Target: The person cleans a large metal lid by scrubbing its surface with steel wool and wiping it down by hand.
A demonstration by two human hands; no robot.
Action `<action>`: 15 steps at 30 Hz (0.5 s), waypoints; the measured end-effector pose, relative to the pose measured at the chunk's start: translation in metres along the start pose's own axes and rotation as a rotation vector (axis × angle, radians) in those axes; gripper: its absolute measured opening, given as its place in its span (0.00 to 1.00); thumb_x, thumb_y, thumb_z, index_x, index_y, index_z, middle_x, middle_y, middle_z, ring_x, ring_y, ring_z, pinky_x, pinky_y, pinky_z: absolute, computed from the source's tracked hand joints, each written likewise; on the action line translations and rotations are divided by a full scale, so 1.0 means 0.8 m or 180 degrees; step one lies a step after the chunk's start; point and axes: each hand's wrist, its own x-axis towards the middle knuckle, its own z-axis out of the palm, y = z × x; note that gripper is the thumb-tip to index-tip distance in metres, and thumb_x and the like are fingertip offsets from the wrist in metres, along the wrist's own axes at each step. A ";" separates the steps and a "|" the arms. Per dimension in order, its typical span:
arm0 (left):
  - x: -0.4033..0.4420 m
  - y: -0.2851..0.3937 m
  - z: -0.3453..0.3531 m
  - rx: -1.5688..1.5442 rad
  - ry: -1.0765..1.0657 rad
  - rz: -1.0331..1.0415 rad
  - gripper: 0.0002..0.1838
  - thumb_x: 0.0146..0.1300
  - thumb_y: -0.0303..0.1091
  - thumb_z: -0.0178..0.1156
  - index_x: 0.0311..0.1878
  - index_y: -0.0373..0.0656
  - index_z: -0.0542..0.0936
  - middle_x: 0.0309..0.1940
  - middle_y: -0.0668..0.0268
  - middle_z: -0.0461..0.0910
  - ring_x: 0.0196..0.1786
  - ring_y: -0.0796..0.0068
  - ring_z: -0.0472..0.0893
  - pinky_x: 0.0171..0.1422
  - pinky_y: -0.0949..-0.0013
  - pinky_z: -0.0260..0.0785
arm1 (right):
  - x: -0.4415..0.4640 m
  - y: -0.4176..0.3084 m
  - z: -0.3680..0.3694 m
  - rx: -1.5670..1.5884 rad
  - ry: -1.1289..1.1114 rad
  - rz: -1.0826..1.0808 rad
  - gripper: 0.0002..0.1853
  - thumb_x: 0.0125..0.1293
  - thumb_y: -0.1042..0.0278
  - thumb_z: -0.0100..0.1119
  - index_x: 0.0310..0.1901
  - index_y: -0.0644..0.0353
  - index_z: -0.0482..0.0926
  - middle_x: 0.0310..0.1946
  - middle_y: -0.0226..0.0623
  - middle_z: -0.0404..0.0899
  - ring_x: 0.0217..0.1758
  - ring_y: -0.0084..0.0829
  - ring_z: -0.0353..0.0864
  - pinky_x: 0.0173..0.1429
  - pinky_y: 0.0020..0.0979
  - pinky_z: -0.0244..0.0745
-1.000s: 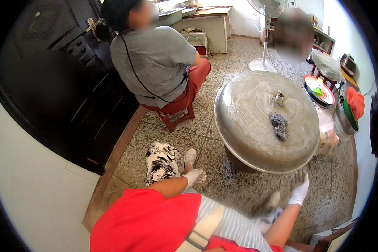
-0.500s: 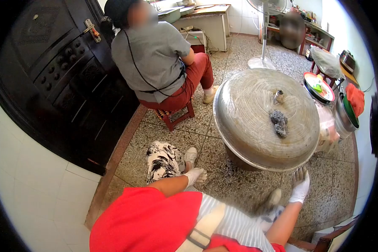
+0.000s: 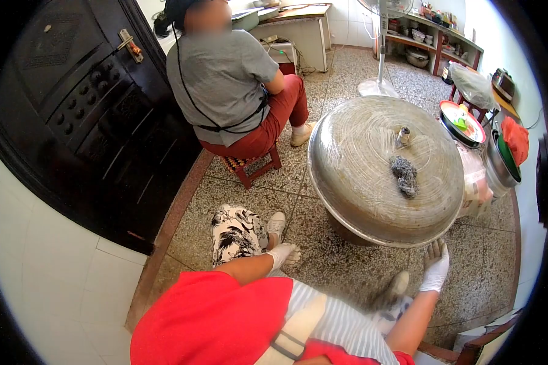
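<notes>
A wide, scratched metal basin (image 3: 359,164) lies bottom up in front of me, wet-looking, on a darker support mostly hidden beneath it. Two steel wool scrubbers (image 3: 403,176) rest on top, close to a short metal knob (image 3: 403,135). My right hand (image 3: 435,267), in a white glove, is open with fingers stretched out just beside the basin's near right rim; whether it touches the rim I cannot tell. By my knee in patterned trousers (image 3: 234,234), my left hand (image 3: 284,255), also gloved, hangs open, holding nothing.
A person in a grey shirt (image 3: 222,79) sits on a low stool (image 3: 252,167) beside the dark door (image 3: 85,115). A white standing fan (image 3: 380,61) is behind the basin. On the right are a red-rimmed tray (image 3: 453,109), stacked basins (image 3: 499,158) and a red cloth (image 3: 515,143).
The view has shifted very slightly. The seated person's head and upper body have moved a little to the right. My hands, the basin and the scrubbers stay in place.
</notes>
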 end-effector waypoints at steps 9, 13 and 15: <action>-0.012 0.003 0.005 0.0069 -0.0019 -0.0028 0.16 0.72 0.45 0.46 0.51 0.48 0.77 0.44 0.67 0.83 0.43 0.70 0.83 0.47 0.61 0.77 | -0.002 -0.002 0.007 0.0122 -0.0067 0.0045 0.32 0.72 0.47 0.41 0.70 0.59 0.59 0.71 0.42 0.59 0.75 0.37 0.53 0.76 0.41 0.41; -0.013 0.002 0.006 0.0125 0.0014 0.0037 0.16 0.73 0.45 0.45 0.51 0.48 0.77 0.44 0.67 0.83 0.42 0.71 0.83 0.47 0.61 0.77 | -0.007 -0.004 0.010 -0.0067 -0.0036 0.0018 0.30 0.72 0.49 0.42 0.70 0.57 0.61 0.69 0.39 0.63 0.71 0.38 0.60 0.70 0.40 0.52; -0.010 0.000 0.003 0.0103 -0.0026 0.0042 0.16 0.73 0.45 0.45 0.51 0.48 0.77 0.44 0.66 0.83 0.42 0.71 0.83 0.46 0.62 0.77 | -0.001 -0.001 0.003 0.0001 -0.0241 0.0050 0.33 0.72 0.46 0.42 0.71 0.59 0.58 0.71 0.43 0.58 0.75 0.38 0.53 0.76 0.40 0.41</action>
